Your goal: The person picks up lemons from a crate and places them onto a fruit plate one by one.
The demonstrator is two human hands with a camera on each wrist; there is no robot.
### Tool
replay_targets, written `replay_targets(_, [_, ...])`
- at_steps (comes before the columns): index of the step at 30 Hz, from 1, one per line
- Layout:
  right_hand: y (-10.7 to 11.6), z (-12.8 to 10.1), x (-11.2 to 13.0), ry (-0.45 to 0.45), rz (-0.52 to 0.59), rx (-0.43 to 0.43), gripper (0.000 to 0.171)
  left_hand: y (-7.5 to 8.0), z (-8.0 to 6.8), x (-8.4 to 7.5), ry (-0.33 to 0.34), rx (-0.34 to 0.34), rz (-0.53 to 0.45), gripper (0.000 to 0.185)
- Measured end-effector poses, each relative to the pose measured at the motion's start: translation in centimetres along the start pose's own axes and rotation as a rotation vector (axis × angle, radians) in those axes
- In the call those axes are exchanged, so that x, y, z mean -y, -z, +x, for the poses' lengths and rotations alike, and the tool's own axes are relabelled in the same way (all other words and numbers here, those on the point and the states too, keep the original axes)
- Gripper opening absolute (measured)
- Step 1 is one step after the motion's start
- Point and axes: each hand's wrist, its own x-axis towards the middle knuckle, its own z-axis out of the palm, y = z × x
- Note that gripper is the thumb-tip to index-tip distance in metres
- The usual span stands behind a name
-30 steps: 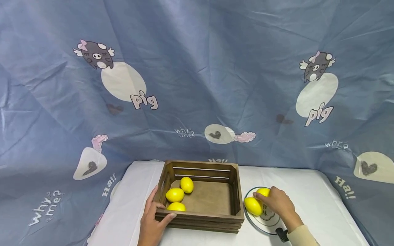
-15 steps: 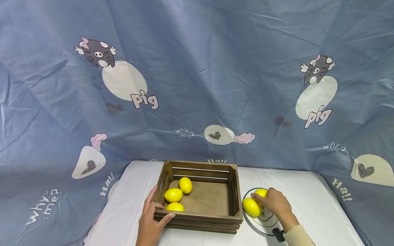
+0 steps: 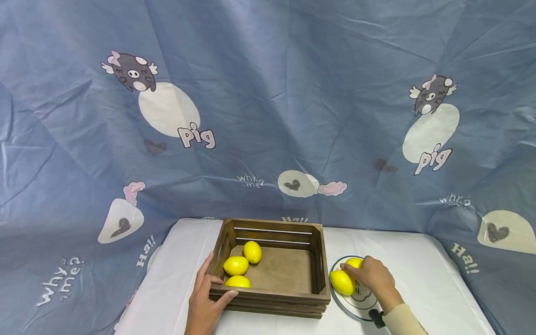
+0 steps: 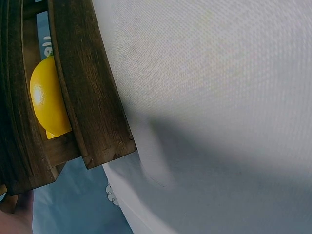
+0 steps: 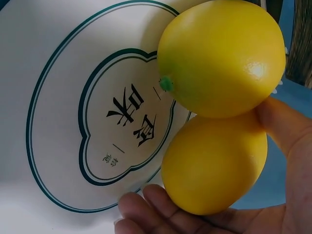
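Head view showed the left hand (image 3: 204,304) at seven o'clock, its grip curled over the near-left corner of the wooden crate (image 3: 270,298) — three lemons (image 3: 236,265) lay inside at its left end. At four o'clock the right hand (image 3: 374,278) cupped the farther lemon (image 5: 214,163) on the white plate (image 5: 58,122), the nearer lemon (image 5: 222,57) touching it — all on the bench (image 3: 423,274).

A white-covered table (image 3: 418,260) bears a wooden crate (image 3: 272,302) and a plate (image 3: 366,309) side by side.
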Motion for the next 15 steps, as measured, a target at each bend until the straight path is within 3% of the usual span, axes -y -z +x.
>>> replay_targets(15, [-0.44, 0.33, 0.14, -0.002, -0.032, -0.002, 0.067, -0.17, -0.01, 0.11, -0.017, -0.016, 0.054, 0.043])
